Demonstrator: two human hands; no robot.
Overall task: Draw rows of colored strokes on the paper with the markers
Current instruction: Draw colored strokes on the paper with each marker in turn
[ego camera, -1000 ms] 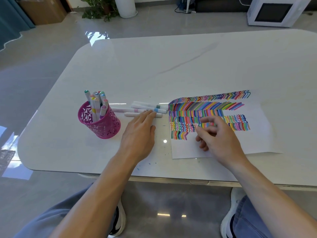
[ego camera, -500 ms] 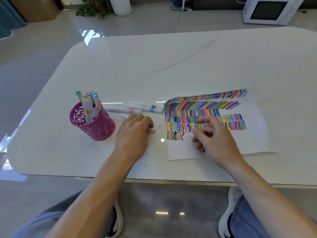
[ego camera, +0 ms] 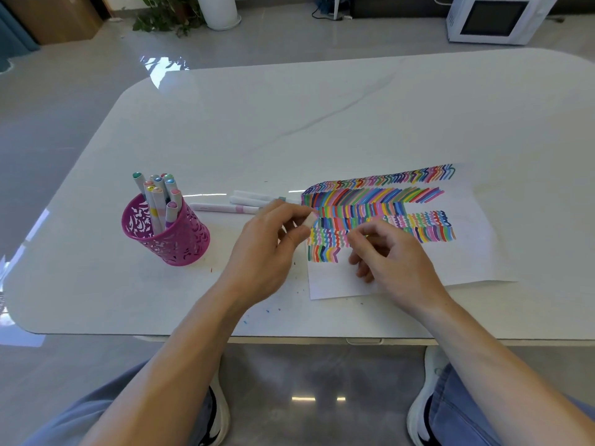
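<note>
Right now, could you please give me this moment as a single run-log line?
left hand grips marker near paper left edge | right hand over paper, holds nothing | cap state unclear

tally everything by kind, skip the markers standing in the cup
markers lying flat: 3
marker in left hand: 1
pink mesh pen cup: 1
sheet of paper: 1
total: 6
</note>
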